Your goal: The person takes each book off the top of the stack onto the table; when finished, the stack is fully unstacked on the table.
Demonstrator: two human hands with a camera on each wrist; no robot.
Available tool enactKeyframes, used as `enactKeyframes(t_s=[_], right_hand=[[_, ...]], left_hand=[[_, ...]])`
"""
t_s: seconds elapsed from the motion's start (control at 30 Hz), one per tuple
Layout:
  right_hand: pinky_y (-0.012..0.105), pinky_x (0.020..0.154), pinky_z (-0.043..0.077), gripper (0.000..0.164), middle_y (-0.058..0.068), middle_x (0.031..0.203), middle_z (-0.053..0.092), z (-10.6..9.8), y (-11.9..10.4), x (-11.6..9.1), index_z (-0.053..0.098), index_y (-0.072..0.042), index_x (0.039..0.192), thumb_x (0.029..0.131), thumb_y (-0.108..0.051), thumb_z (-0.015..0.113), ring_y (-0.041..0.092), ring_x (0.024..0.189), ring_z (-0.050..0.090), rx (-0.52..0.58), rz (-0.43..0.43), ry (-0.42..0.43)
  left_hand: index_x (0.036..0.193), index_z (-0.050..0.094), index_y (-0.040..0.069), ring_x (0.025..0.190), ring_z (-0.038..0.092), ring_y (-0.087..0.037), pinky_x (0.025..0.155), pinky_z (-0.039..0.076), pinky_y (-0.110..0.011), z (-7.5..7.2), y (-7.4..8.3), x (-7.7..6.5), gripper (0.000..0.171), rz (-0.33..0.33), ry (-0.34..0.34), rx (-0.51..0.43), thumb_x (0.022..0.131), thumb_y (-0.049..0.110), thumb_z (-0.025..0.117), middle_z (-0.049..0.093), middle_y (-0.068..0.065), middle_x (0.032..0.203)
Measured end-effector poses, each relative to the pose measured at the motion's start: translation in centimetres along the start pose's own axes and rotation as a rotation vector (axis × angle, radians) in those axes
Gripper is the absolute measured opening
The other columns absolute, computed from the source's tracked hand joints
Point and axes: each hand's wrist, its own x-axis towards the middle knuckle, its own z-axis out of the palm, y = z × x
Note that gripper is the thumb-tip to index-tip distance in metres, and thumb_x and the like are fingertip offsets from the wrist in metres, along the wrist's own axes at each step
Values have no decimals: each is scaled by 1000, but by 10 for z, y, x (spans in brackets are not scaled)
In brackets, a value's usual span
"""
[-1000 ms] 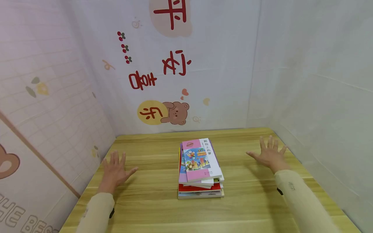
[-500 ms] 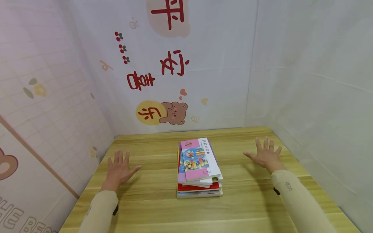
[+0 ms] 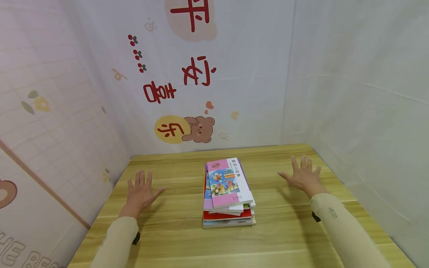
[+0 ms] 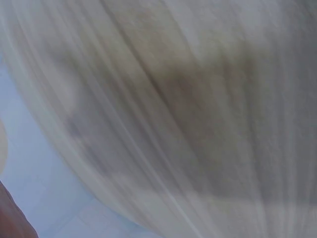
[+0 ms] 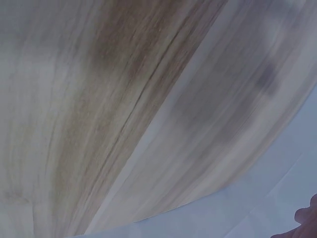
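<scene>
Between my two hands, a stack of books (image 3: 228, 190) lies on the wood-grain table (image 3: 181, 242), its edges unevenly lined up. On top is a book with a pink and white cover (image 3: 223, 201) that carries a coloured city picture. Left of the stack, my left hand (image 3: 140, 193) is spread with the thumb pointing toward the books, and it holds nothing. My right hand (image 3: 304, 178) is likewise spread on the other side, empty, its thumb toward the stack. Each wrist view shows mostly tabletop with a hand's shadow, and only a bit of hand at a lower corner.
A white cloth wall (image 3: 254, 93) with red characters and a bear print rises behind the table's back edge. Patterned cloth (image 3: 67, 111) closes off the left side, and plain white cloth (image 3: 372, 123) the right. Both sleeves are cream, with a dark strap at each wrist.
My left hand has shifted a little to the right, toward the books. The right hand has drifted slightly left and the whole head view has moved a little. The stack stays put on the table.
</scene>
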Motion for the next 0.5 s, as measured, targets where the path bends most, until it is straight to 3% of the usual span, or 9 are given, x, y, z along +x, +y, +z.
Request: enactKeyframes(t_s=[0.23,0.5], right_hand=[[84,96,-2,102,43,153,-2,-6,-11,1,10,0,157,93,-73,39,62,139,-1,7,-10,12],[85,95,-3,100,44,153,-3,-19,-20,-3,9,1,157,95,-71,39,62,139,-6,50,-34,3]], left_hand=[[156,14,-6,145,-2,-52,107,-6,-73,-7,7,5,104,-22,-13,-53,92,71,45,2,-38,156],[156,10,-6,145,-4,-51,107,-10,-73,-23,26,9,108,-35,-48,-115,92,75,41,0,-37,157]])
